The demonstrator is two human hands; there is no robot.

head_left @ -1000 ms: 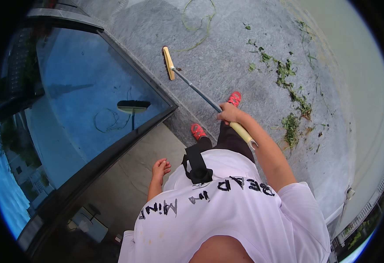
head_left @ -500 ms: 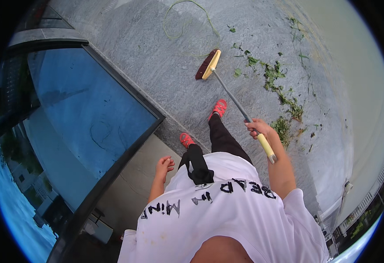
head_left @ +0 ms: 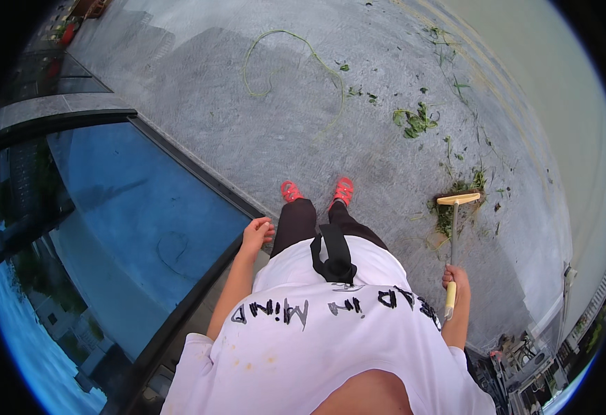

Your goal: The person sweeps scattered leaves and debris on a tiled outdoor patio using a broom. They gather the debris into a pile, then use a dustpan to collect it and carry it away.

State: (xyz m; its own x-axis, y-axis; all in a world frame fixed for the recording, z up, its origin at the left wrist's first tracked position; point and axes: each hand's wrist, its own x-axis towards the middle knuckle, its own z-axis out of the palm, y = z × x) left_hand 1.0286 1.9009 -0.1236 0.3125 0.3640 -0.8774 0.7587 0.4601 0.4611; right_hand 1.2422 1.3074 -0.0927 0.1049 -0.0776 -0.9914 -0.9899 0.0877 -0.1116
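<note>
My right hand [head_left: 456, 277] is closed around a broom [head_left: 454, 238], just above the pale yellow grip at the end of its grey handle. The broom's cream head lies on the ground to my right, its dark bristles pressed against a heap of green plant clippings [head_left: 445, 223]. Leaves and stems stick out on both sides of the head. Beside the black window frame, my left hand [head_left: 258, 232] hangs with its fingers loosely bent and nothing seen in it.
Another clump of leaves [head_left: 417, 121] lies farther ahead, with scattered bits around it. A long green vine [head_left: 310, 52] curls across the grey paving [head_left: 199, 90]. To my left stands a dark-framed glass pane [head_left: 157, 200], close to my arm. A pale wall [head_left: 559, 104] runs along the right.
The broom has swung from ahead of me to my right and back onto the clippings. My right hand has moved right and closer in. My feet now stand side by side.
</note>
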